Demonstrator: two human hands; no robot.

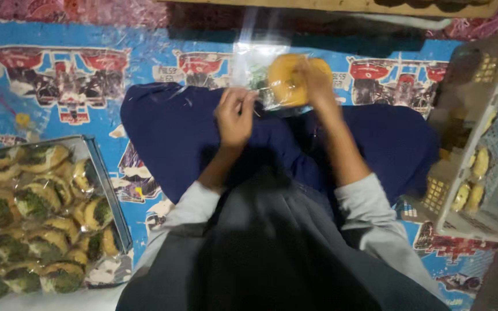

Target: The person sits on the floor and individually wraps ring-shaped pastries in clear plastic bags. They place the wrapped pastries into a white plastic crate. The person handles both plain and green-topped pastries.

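I sit cross-legged in dark blue clothing on a patterned blue mat [53,86]. My right hand [318,80] grips a round golden bun [286,80] that sits inside a clear plastic bag [255,63]. My left hand [234,115] pinches the near edge of that bag, just left of the bun. Both hands are above my knees, close together.
A tray [108,184] at my left is packed with several wrapped buns with green topping. At my right a pale lattice crate [462,190] holds several unwrapped golden buns. A wooden edge [341,6] runs along the top.
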